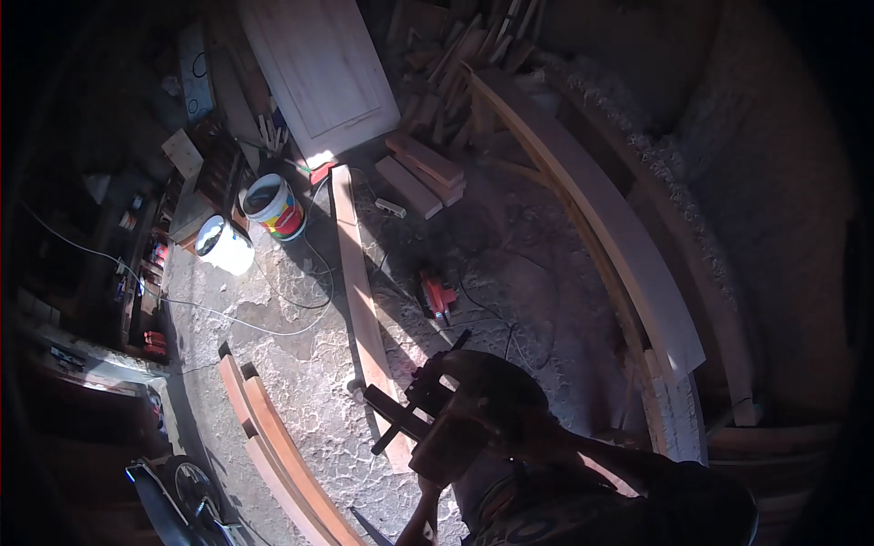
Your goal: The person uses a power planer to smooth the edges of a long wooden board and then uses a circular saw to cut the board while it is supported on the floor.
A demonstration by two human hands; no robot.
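Observation:
A bulky dark tool (432, 409) with a rounded housing and crossed black bars hangs in front of me, in deep shadow; its exact kind cannot be made out. My left hand (432, 480) comes up from the lower edge and grips its near side, closed. My right hand (539, 428) reaches in from the lower right and is closed on the tool's other side, its fingers barely showing. Beneath the tool, a long wooden plank (355, 259) runs away across the floor. A red power tool (437, 296) lies on the floor beyond.
A white bucket (226, 247) and a colourful-label bucket (273, 207) stand left. Cables (314, 305) cross the rough floor (300, 382). Two long boards (273, 432) lie lower left. A thick beam (601, 218) spans the right. Wood blocks (421, 175) and a panelled door (323, 73) are farther back.

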